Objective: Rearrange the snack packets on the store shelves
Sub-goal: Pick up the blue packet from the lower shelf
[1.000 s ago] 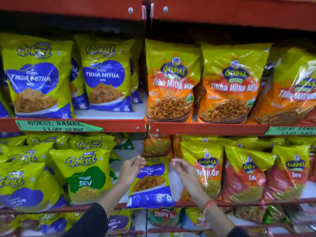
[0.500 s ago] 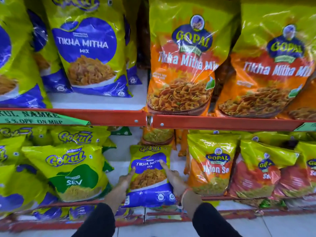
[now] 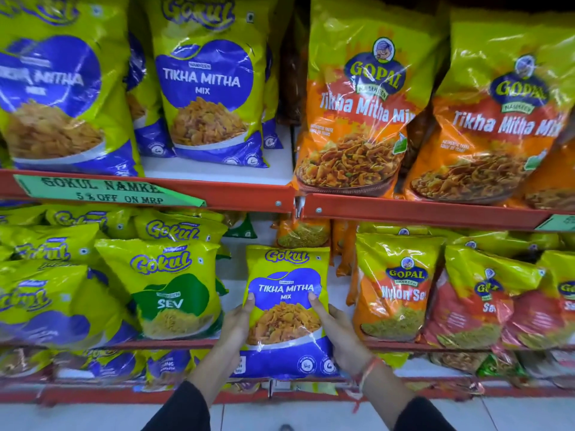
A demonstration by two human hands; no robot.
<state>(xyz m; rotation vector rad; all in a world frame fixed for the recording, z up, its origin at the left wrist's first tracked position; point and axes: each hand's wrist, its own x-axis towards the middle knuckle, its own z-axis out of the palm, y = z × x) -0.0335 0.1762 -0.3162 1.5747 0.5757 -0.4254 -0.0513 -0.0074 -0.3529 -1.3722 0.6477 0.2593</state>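
I hold one small Gokul Tikha Mitha Mix packet (image 3: 287, 309) upright with both my hands. My left hand (image 3: 237, 325) grips its left edge, with the thumb laid on the front of the packet. My right hand (image 3: 337, 332) grips the right edge in the same way, the thumb on the front near the blue label. So each hand is closed on the packet, one on each side, and the packet is between them.

The packet is in front of the lower shelf (image 3: 174, 344), in the gap between two groups. To its left, just beside my left hand, stands a Gokul Sev packet (image 3: 169, 289). To its right stands a Gopal Nylon Sev packet (image 3: 396, 290), near my right hand. The bottom of my packet hangs lower than the red front edge of this shelf.

On the upper shelf (image 3: 236, 194) there are big Gokul Tikha Mitha Mix bags (image 3: 208, 85) on the left and orange Gopal Tikha Mitha Mix bags (image 3: 364, 107) on the right. A green price tag (image 3: 102, 190) is on its edge.
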